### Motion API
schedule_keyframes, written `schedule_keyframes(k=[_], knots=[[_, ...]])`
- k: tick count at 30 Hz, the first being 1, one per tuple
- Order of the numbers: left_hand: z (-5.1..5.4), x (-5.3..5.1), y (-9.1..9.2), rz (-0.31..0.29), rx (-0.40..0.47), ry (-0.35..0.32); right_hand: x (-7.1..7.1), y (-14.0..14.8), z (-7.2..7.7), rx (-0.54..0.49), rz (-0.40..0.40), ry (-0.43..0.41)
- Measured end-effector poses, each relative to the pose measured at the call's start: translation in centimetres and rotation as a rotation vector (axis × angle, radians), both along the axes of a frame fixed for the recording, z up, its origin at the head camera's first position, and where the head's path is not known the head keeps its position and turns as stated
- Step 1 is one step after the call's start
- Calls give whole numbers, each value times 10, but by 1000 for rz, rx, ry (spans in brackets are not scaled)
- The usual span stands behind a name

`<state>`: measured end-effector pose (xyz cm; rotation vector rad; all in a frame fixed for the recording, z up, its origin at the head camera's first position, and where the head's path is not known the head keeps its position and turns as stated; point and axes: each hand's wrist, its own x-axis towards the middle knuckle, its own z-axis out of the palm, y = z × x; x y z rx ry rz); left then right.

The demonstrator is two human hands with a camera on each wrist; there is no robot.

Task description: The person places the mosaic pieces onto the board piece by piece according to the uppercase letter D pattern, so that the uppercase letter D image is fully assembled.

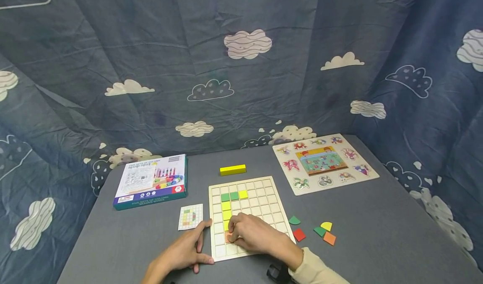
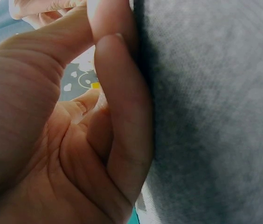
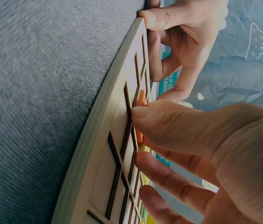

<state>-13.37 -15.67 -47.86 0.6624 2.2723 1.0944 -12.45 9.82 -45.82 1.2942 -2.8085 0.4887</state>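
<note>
A wooden grid board (image 1: 253,202) lies flat on the table. My right hand (image 1: 256,234) is over its lower left part, pinching an orange square tile (image 1: 228,237) between thumb and index finger. In the right wrist view that orange tile (image 3: 141,99) is partly hidden by the thumb, at the grid surface. Above it on the board is a column of yellow tiles (image 1: 226,215), topped by a row of green tiles (image 1: 234,196) and one yellow tile (image 1: 243,194). My left hand (image 1: 183,250) touches the board's left edge, its thumb at the near corner and index finger farther up.
A pattern card (image 1: 190,217) lies left of the board, near a boxed set (image 1: 151,181). Behind the board is a yellow bar (image 1: 232,170). To the right lie a red tile (image 1: 299,234), another orange tile (image 1: 329,238) and several rounded pieces; a picture puzzle (image 1: 325,182) is farther back.
</note>
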Motion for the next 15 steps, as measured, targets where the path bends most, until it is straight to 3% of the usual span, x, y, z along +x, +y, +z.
schedule_keyframes(k=[6, 15], knots=[[-1, 0, 0, -3, 5, 5, 1, 1, 0, 11, -12, -25], [-1, 0, 0, -3, 4, 6, 3, 3, 5, 30, -109, -87]])
